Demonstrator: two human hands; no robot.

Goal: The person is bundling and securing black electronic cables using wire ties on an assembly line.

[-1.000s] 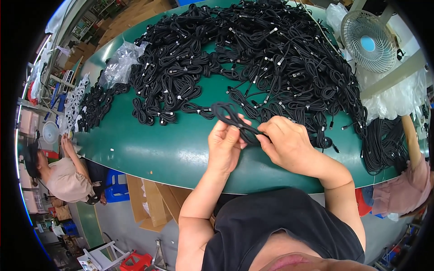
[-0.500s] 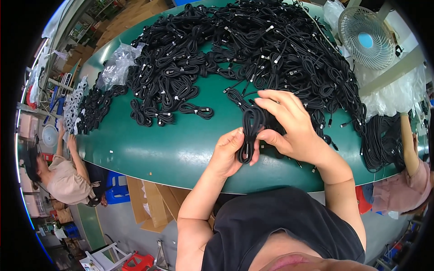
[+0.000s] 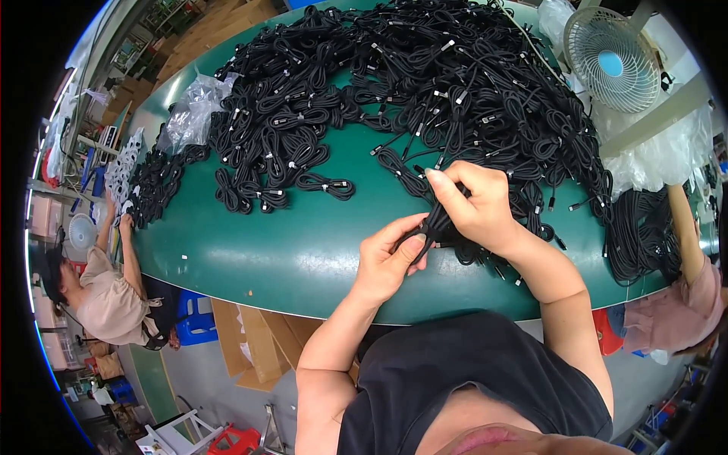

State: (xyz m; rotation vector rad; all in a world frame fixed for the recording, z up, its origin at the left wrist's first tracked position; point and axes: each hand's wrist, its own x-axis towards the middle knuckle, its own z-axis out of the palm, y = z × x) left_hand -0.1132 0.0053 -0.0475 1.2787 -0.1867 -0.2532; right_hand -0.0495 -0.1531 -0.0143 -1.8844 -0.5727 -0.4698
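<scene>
From far off, I am reading the scene from left to right. At the left edge a co-worker is reaching toward the tabletop, and a clear plastic bag is lying by the small coils at upper left. Nearer the centre, a tied cable bundle is resting alone on the green surface.

In the middle I am worrying about the black cable strung between the two hands: its folds could be springing apart if the left pinch slackens, and its strands could be snagging on the loose cables just beside it if the right side pulls sideways.

The left hand is closing narrowly on the cable's lower part, thumb on top, fingers behind. To its right and higher, the right hand is holding the upper part, fingers curled in; I cannot tell exactly how its fingertips are meeting.

Further right, the large cable pile is spreading up to the fan at upper right, and a thick black hank is lying near another co-worker.
</scene>
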